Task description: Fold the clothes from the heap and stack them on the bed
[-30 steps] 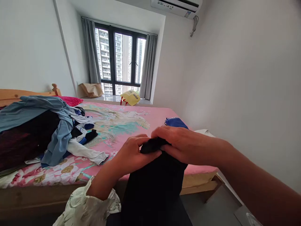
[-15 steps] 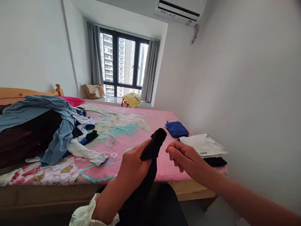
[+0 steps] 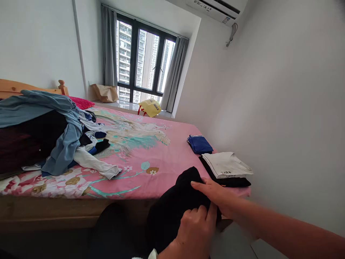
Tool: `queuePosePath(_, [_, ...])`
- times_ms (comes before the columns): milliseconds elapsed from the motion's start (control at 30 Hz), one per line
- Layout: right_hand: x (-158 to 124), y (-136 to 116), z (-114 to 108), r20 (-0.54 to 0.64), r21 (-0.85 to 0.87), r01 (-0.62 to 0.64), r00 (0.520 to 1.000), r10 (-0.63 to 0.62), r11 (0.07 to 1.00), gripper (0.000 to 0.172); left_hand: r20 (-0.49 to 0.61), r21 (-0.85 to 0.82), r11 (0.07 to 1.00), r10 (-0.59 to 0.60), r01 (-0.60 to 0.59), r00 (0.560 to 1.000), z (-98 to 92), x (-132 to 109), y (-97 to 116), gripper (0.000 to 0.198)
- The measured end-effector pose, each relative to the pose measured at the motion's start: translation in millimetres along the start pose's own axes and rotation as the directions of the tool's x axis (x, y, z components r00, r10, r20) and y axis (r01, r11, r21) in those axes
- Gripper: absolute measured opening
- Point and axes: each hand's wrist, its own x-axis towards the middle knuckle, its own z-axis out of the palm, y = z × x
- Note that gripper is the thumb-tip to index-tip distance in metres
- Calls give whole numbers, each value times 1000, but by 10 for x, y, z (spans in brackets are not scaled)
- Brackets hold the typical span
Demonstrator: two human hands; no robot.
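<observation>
A black garment [image 3: 172, 207] hangs over the near edge of the bed, bunched at its top. My left hand [image 3: 195, 230] is closed around its lower right part, fingers curled into the cloth. My right hand [image 3: 215, 196] reaches in from the right and lies on the garment's top edge, fingers pressed together on the fabric. Just beyond my right hand sits a folded white shirt [image 3: 226, 164] on top of a folded black piece [image 3: 237, 182]. A folded blue garment [image 3: 199, 144] lies farther back.
The bed has a pink floral sheet [image 3: 145, 158] and a wooden frame [image 3: 54, 216]. A heap of unfolded clothes [image 3: 51, 136] covers its left side. A yellow bag [image 3: 150, 107] and a brown paper bag [image 3: 105, 92] sit on the window ledge. A white wall runs along the right.
Both hands have dropped from chest height to the bed's near edge with the black garment. My right hand, briefly off the cloth, is on it again. The view has tilted.
</observation>
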Motion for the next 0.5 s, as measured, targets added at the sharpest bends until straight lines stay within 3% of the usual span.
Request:
queuePosePath(67, [50, -3, -12, 11, -164, 133, 991, -133, 977, 30, 22, -95, 995, -31, 33, 999, -16, -17, 29, 46])
queuePosePath(133, [90, -43, -69, 59, -347, 310, 949, -309, 885, 33, 38, -292, 955, -36, 45, 999, -100, -61, -38, 47])
queuePosePath(200, [81, -126, -174, 116, -484, 440, 889, -443, 756, 34, -3, -500, 863, -74, 63, 997, -221, -134, -234, 40])
queuePosePath(267, [2, -237, -304, 148, -579, 499, 842, -519, 644, 34, -42, -632, 758, -244, 164, 969, -320, -227, -558, 27])
queuePosePath(333, [-135, -348, -424, 163, -677, 508, 810, -564, 532, 34, 14, -699, 611, -510, 373, 860, -351, -337, -963, 25])
queuePosePath(400, [-300, -438, -500, 191, -768, 504, 769, -610, 394, 31, 156, -725, 398, -701, 563, 696, -310, -461, -1366, 33])
queuePosePath(467, [-459, -495, -518, 224, -835, 492, 711, -666, 245, 26, 313, -711, 213, -757, 670, 573, -227, -602, -1683, 39])
queuePosePath(500, [-530, -512, -509, 233, -862, 476, 678, -697, 175, 23, 387, -696, 145, -749, 703, 537, -182, -679, -1790, 39])
